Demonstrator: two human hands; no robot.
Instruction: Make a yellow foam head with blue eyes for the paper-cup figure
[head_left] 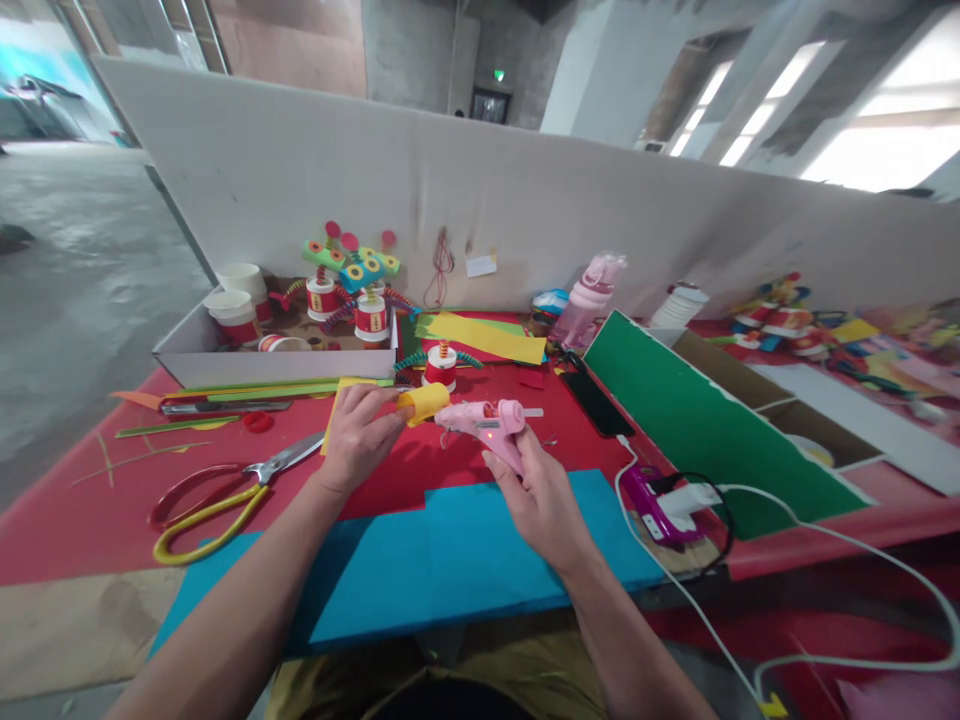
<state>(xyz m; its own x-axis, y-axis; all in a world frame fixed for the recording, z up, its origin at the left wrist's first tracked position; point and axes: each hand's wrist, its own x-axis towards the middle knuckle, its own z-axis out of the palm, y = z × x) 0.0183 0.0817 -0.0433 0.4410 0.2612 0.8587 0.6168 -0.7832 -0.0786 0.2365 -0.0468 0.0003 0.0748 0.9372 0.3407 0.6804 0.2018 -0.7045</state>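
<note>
My left hand (363, 432) pinches a rolled piece of yellow paper (426, 402) above the red table cover. In my right hand (536, 492) is a pink glue gun (487, 420), its nozzle pointing left at the edge of the yellow roll. Whether the nozzle touches the paper, I cannot tell. A clear glue stick (533, 412) pokes out of the gun's back. Just behind the roll stands a red and white paper cup (440, 368), upside down, with green coiled arms and an orange spring on top.
Scissors (259, 480) lie at the left, near a utility knife (225, 407). Behind them a white box (277, 368) holds cups and finished cup figures (370, 315). To the right are a phone (596, 402), a purple power strip (660, 510) with cables, and a green board (705, 430).
</note>
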